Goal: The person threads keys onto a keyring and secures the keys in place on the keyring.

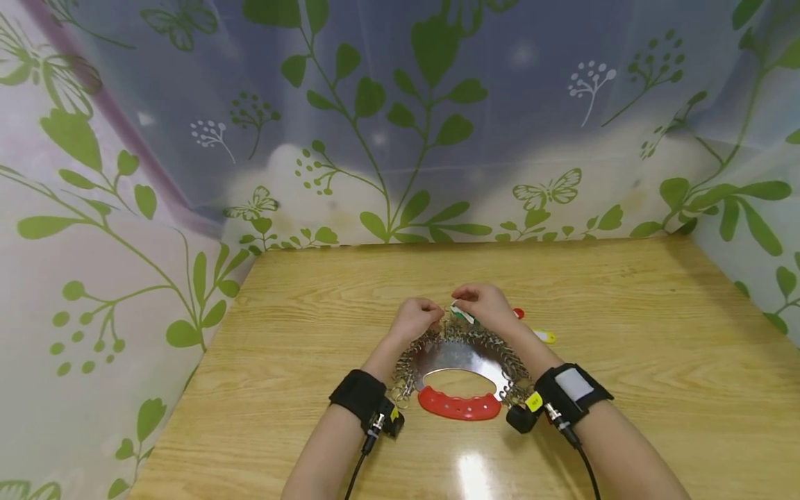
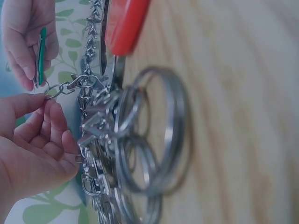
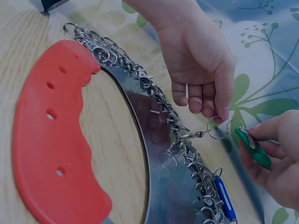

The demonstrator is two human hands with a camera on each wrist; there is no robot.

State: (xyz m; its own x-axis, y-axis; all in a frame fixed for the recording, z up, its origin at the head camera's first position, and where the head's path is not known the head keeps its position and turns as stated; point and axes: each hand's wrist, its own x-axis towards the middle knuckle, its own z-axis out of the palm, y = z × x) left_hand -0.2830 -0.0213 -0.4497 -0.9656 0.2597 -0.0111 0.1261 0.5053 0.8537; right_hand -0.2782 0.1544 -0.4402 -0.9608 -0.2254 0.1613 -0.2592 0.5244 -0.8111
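A curved metal plate with a red handle (image 1: 459, 405) lies on the table, its outer edge lined with metal clasps and split rings (image 2: 161, 130). Beyond that edge, my left hand (image 1: 417, 317) pinches a key ring (image 3: 216, 127) between thumb and forefinger. This ring hangs from a clasp on the plate. My right hand (image 1: 487, 307) holds a green key tag (image 3: 253, 148) by thumb and fingers. The tag's own small ring (image 3: 235, 126) meets the key ring; whether the two are linked I cannot tell. A blue key tag (image 3: 225, 198) lies against the clasps.
To the right of the plate, a red tag (image 1: 519, 313) and a yellow tag (image 1: 548, 337) lie partly behind my right forearm. The wooden table (image 1: 262, 430) ends at a leaf-patterned curtain (image 1: 400, 139) at the back. Cables run from both wrist cameras.
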